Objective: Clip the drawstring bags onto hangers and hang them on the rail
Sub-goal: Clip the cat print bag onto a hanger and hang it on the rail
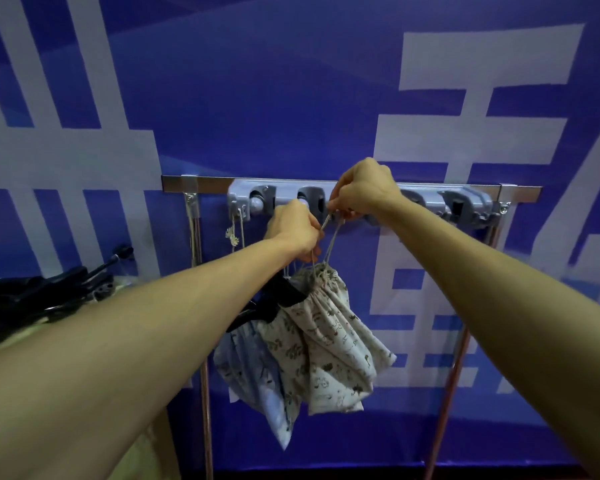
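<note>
Up at the grey holder strip [361, 202] on the metal rail [208, 184], both hands are raised. Cords [333, 242] are pinched by the closed left hand [297, 228] just below the strip; their upper ends are gripped by the closed right hand [359, 190] against it. Patterned drawstring bags [326, 337] are hung bunched beneath the strip. Black hangers [49, 289] are piled well left of it.
</note>
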Demonstrator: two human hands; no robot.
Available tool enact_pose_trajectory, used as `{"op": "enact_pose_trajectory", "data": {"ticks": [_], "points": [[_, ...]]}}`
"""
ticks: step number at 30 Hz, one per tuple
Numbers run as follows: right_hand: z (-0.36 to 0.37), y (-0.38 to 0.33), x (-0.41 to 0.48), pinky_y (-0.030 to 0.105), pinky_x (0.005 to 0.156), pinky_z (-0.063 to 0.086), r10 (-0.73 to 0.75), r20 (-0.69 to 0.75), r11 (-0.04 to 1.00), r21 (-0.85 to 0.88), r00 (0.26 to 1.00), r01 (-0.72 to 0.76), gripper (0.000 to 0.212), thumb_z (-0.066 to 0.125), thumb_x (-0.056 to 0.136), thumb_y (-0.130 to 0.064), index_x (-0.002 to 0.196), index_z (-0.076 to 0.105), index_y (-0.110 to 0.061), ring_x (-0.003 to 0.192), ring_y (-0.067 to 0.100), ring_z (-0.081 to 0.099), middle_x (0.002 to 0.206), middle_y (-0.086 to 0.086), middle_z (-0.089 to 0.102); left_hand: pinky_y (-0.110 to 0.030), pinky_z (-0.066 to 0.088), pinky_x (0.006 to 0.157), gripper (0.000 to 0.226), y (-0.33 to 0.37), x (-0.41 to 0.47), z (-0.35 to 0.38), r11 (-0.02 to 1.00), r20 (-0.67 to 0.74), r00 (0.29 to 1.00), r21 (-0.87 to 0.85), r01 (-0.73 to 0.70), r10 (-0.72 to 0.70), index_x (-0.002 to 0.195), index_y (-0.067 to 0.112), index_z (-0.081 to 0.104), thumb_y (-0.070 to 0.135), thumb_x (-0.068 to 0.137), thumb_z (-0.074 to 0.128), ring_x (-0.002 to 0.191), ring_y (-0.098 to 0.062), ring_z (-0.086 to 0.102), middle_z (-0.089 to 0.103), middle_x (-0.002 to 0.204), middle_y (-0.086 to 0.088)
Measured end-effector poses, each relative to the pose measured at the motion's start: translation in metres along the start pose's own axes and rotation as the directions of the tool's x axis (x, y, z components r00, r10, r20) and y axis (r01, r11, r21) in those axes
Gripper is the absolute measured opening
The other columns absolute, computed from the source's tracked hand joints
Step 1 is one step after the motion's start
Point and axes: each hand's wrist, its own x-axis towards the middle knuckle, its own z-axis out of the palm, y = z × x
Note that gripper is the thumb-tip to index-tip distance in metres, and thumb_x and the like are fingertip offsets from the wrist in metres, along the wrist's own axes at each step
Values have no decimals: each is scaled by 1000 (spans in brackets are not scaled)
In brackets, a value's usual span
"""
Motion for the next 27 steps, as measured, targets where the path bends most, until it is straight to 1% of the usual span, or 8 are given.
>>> {"op": "enact_pose_trajectory", "data": {"ticks": [6, 8, 12, 15, 18, 22, 25, 27], "points": [[-4, 4, -11, 19, 58, 58, -24, 72, 997, 69, 997, 19, 7, 67, 84, -4, 80, 73, -4, 71, 21, 74, 80, 15, 74, -32, 60, 50, 15, -8, -3, 10, 999, 25, 999, -11, 31, -31, 87, 2, 75, -4, 87, 61, 50, -18, 67, 64, 56, -2], [-6, 5, -16, 17, 57, 57, -40, 84, 997, 70, 996, 34, 9, 65, 87, -7, 82, 72, -7, 73, 18, 73, 83, 13, 74, -37, 62, 56, 13, -10, -4, 12, 999, 43, 999, -27, 27, -26, 90, 0, 74, -4, 87, 62, 59, -22, 71, 66, 61, -4], [-8, 2, -23, 36, 79, 59, -72, 106, 992, -100, 992, 83, 13, 63, 89, -16, 93, 74, -11, 84, 20, 70, 89, 8, 74, -39, 62, 72, 12, -8, -14, 2, 999, 177, 984, -48, -3, 12, 94, -1, 71, 2, 90, 60, 81, -28, 73, 72, 86, -15], [-5, -11, -31, 44, 80, 57, -96, -35, 980, -177, 995, 89, 18, 60, 84, -10, 92, 75, -11, 88, 28, 67, 91, 13, 73, -21, 58, 63, 18, -13, -27, -23, 996, 243, 968, -81, -39, 58, 103, 2, 69, 3, 90, 57, 76, -19, 69, 70, 88, -10], [4, -35, -49, 44, 80, 55, -122, -130, 987, -122, 984, 106, 23, 54, 80, -8, 90, 75, -12, 91, 33, 66, 92, 15, 73, -20, 54, 66, 23, -28, -46, -62, 994, 250, 966, -98, -44, 67, 111, 0, 67, 2, 91, 56, 73, -16, 67, 70, 85, -8], [33, -73, -79, 30, 77, 50, -257, -4, 960, -119, 966, 255, 23, 55, 82, -8, 91, 75, -12, 95, 26, 66, 93, 10, 75, -20, 52, 70, 20, -44, -78, -120, 996, 241, 967, -35, -79, 85, 109, 5, 66, 3, 92, 55, 74, -13, 65, 70, 84, -5], [67, -110, -103, 28, 77, 47, -349, 158, 927, -85, 924, 365, 21, 55, 84, -10, 93, 74, -12, 96, 24, 66, 96, 9, 75, -24, 51, 75, 21, -65, -111, -171, 994, 219, 973, 53, -91, 77, 111, 5, 67, 5, 92, 58, 80, -16, 66, 72, 88, -8], [86, -127, -116, 28, 79, 48, -381, 270, 905, -85, 884, 417, 20, 57, 85, -13, 95, 73, -13, 98, 23, 65, 99, 7, 74, -13, 49, 66, 20, -79, -129, -197, 990, 197, 978, 108, -92, 69, 110, 8, 68, 7, 90, 61, 79, -14, 66, 73, 90, -10]]}}
